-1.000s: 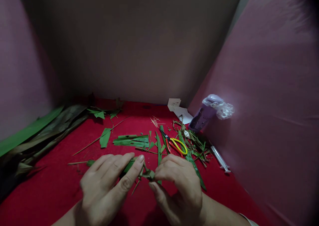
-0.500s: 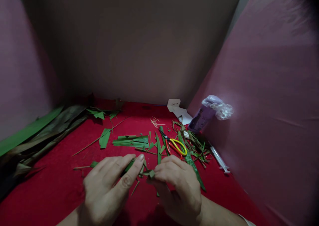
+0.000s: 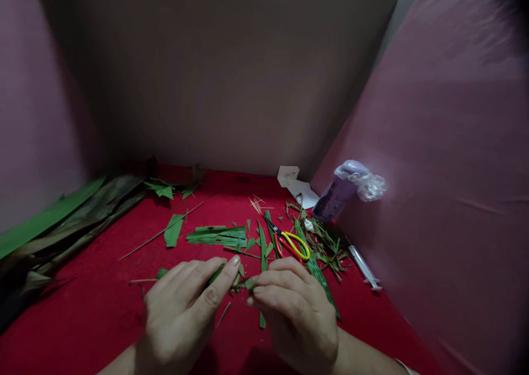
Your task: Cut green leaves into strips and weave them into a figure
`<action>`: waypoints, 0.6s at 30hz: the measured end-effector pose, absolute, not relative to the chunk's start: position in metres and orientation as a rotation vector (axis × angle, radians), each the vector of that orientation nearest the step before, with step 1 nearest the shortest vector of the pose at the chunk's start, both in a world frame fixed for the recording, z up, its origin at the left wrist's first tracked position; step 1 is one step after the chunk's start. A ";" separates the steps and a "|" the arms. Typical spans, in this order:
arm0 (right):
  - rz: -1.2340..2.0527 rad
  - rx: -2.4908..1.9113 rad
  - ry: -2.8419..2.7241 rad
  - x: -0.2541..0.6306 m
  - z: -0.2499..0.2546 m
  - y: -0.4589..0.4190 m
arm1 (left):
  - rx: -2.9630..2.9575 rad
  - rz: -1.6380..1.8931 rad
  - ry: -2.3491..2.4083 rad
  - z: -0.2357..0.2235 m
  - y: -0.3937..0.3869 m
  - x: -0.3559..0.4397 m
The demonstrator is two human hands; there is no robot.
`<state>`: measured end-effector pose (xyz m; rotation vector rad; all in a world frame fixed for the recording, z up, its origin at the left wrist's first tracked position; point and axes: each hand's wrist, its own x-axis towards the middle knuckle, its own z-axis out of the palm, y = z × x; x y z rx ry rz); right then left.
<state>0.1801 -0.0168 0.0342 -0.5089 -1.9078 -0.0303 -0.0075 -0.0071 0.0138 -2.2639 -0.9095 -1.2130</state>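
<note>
My left hand [image 3: 177,311] is closed around a green leaf piece [image 3: 216,274], most of it hidden under the fingers. A thin stem [image 3: 142,280] sticks out on that hand's far left side. My right hand [image 3: 300,309] pinches a small dull-green leaf strip [image 3: 249,284] between thumb and fingers, close to the left thumb. Whether this strip joins the left hand's leaf cannot be made out. Just beyond the right hand lie scissors [image 3: 276,230] with one red and one yellow handle, blades slightly apart. Cut leaf strips [image 3: 219,235] rest beyond the left hand.
Long leaves [image 3: 82,212] lie at the left. Toothpicks [image 3: 257,204] and white paper [image 3: 303,192] are toward the back. At the right are dry plant scraps [image 3: 326,245], a syringe [image 3: 363,266] and a purple plastic-wrapped bottle [image 3: 336,196]. Walls enclose the red cloth [image 3: 99,303].
The left hand and its stem have shifted slightly right. My right fingers have closed in farther over the small leaf strip. Everything on the cloth stays where it was.
</note>
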 end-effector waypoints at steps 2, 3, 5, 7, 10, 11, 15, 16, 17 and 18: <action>-0.047 -0.503 -1.930 0.180 0.033 -0.017 | -2.275 -1.233 -0.898 0.014 -0.007 -0.006; -0.043 -0.497 -1.935 0.180 0.033 -0.018 | -2.284 -1.246 -0.890 0.014 -0.007 -0.006; -0.009 -0.497 -1.916 0.181 0.031 -0.018 | -2.309 -1.280 -0.892 0.013 -0.008 -0.005; 0.050 -0.509 -1.885 0.181 0.030 -0.018 | -2.331 -1.320 -0.901 0.013 -0.008 -0.004; 0.121 -0.509 -1.886 0.181 0.029 -0.017 | -2.336 -1.340 -0.896 0.012 -0.009 -0.003; 0.130 -0.495 -1.904 0.181 0.029 -0.016 | -2.344 -1.334 -0.885 0.012 -0.009 -0.003; 0.112 -0.425 -1.968 0.179 0.032 -0.015 | -2.408 -1.342 -0.850 0.011 -0.009 -0.005; 0.104 -0.428 -1.972 0.178 0.033 -0.015 | -2.429 -1.358 -0.834 0.011 -0.009 -0.005; 0.098 -0.439 -1.964 0.178 0.033 -0.015 | -2.444 -1.380 -0.820 0.011 -0.009 -0.006; 0.093 -0.449 -1.950 0.178 0.034 -0.016 | -2.455 -1.407 -0.810 0.011 -0.009 -0.006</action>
